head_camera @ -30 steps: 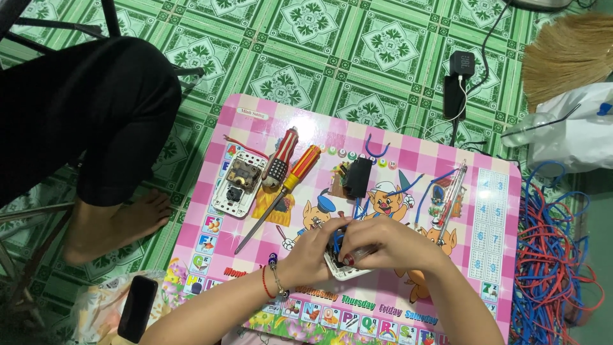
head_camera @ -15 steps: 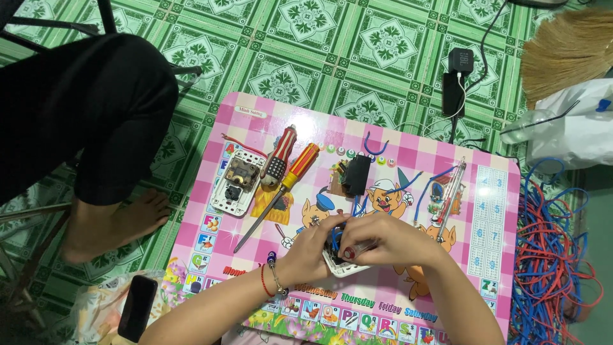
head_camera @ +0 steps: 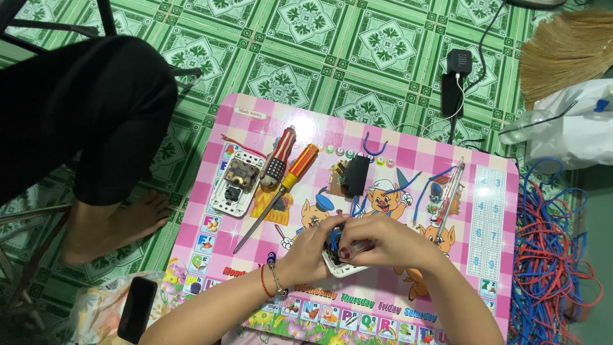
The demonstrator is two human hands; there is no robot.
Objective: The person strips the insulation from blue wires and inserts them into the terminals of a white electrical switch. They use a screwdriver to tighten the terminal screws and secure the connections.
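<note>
On the pink table [head_camera: 485, 191], left hand [head_camera: 306, 252] and right hand [head_camera: 389, 239] clasp a white switch module [head_camera: 338, 263]; support it firmly while seating blue wires [head_camera: 334, 237].

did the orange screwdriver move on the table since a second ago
No. The orange screwdriver lies in the same spot, handle beside the red screwdriver and tip pointing toward the near left of the pink table, as before.

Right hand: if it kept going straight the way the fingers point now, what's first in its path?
The right hand points leftward across the small white part held between both hands. First contact would be the left hand, whose fingers already meet it there. Beyond that lies the orange-handled screwdriver, though depth is unclear.
</note>
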